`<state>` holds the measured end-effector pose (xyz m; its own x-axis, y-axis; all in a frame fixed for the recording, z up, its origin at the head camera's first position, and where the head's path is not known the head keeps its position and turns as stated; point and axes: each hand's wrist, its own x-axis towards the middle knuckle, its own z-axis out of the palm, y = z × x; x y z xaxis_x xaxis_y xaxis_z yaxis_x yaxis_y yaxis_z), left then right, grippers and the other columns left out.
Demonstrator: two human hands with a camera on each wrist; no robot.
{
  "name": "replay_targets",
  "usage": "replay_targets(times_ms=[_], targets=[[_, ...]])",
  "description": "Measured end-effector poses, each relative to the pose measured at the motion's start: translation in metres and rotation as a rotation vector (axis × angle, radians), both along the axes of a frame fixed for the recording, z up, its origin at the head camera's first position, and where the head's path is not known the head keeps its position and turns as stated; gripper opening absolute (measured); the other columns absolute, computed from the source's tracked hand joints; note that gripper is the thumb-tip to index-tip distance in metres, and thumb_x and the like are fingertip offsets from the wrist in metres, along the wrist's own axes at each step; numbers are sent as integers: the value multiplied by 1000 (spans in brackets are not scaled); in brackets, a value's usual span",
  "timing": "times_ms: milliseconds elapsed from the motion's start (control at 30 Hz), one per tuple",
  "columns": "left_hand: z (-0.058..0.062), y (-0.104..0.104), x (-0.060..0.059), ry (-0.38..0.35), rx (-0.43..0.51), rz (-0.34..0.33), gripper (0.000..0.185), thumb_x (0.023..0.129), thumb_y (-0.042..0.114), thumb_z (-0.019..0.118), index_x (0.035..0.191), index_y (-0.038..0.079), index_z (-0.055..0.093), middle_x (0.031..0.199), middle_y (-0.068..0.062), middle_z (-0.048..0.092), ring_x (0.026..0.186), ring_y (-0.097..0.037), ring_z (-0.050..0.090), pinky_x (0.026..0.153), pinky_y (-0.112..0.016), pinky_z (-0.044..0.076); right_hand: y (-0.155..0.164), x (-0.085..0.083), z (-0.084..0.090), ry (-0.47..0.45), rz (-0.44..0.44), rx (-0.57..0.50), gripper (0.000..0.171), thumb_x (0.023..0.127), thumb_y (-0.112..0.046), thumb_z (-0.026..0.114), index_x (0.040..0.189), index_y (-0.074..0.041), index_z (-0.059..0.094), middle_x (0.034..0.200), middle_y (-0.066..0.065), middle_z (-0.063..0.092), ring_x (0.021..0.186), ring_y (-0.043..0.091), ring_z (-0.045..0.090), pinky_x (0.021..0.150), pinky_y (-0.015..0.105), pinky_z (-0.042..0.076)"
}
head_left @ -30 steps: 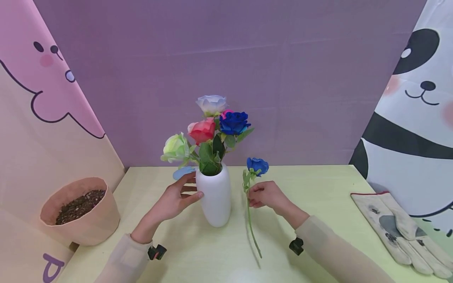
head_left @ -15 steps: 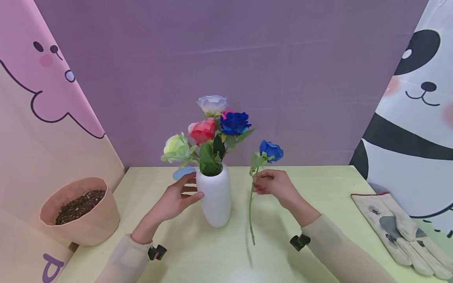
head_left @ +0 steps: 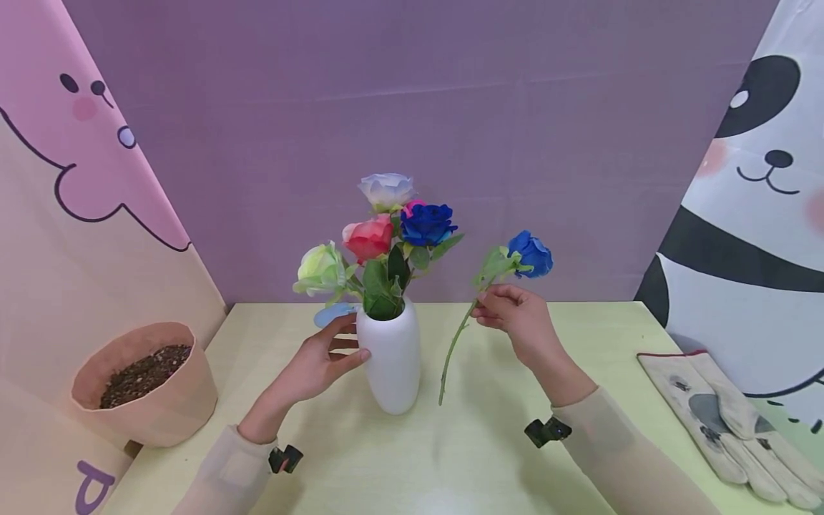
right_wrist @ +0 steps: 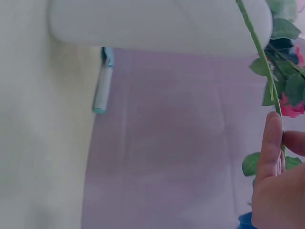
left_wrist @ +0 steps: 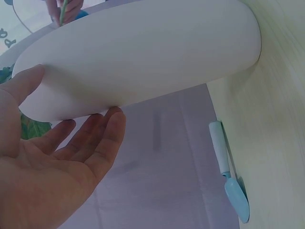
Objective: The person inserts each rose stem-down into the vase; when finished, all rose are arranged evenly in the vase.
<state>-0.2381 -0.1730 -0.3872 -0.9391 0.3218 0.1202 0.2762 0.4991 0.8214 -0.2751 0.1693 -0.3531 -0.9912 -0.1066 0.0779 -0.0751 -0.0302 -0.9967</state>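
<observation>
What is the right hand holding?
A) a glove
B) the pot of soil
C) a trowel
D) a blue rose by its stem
D: the right hand pinches the green stem of a blue rose, lifted off the table beside the vase.

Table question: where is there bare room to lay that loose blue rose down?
The widest bare table lies between the right hand, which pinches the blue rose, and the gloves. The near edge before the vase is bare too. It is crowded around the vase, left hand and trowel.
</observation>
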Motion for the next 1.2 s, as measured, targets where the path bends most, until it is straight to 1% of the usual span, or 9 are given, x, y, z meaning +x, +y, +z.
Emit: replay_targets(times_ms=[233,367,433,567,667,833,967,1067,1200], targets=[[0,-1,0,0,-8,5,71,91,43,71,150,23,39,143,-6,52,127,-31,60,101,-44,56,-1,4,15,31,-41,-187,19,98,-16,65,107,-2,56,86,-5,72,79,8,73,80,22,61],[0,-1,0,-4,-3,2,71,91,43,72,150,23,39,142,-6,52,127,-31,60,100,-43,57,-1,7,23,51,-73,-273,22,97,-16,66,109,-1,55,88,-3,71,80,9,73,81,21,61],[0,-1,0,-3,-3,1,71,91,43,72,150,23,39,142,-6,52,127,-32,60,100,-43,57,-1,8,26,77,-94,-315,22,96,-15,67,109,-1,55,87,-2,70,79,9,73,81,21,61],[1,-1,0,1,-4,0,70,91,42,72,150,23,39,142,-6,53,127,-32,60,99,-43,57,-2,9,32,145,-121,-382,22,95,-15,67,107,-2,55,87,0,69,79,10,74,81,22,61],[1,-1,0,10,-4,-5,70,92,41,72,150,21,39,143,-7,53,127,-33,60,98,-42,58,-3,9,36,184,-134,-405,23,95,-16,68,107,-1,54,90,1,69,79,10,74,81,22,61],[0,-1,1,8,-2,-8,70,92,41,71,150,21,39,143,-8,52,128,-35,60,98,-43,58,-8,7,43,209,-146,-498,22,93,-14,70,104,-2,55,89,3,69,78,12,75,80,24,61],[0,-2,0,10,0,-10,69,92,41,71,150,23,39,143,-7,52,128,-37,59,100,-44,56,-12,6,47,229,-184,-575,19,92,-11,71,102,-3,57,86,4,71,76,14,75,77,25,62],[0,-2,0,17,-2,-10,69,92,41,71,150,23,38,143,-8,52,128,-37,59,101,-45,56,-16,6,50,242,-213,-608,18,91,-10,72,101,-2,59,85,5,72,75,15,75,75,25,62],[0,-1,0,15,-11,-4,69,92,42,71,150,23,38,143,-7,53,127,-35,60,101,-44,56,-19,6,50,255,-229,-637,17,90,-9,72,100,-2,60,85,6,72,75,16,75,73,25,62]])
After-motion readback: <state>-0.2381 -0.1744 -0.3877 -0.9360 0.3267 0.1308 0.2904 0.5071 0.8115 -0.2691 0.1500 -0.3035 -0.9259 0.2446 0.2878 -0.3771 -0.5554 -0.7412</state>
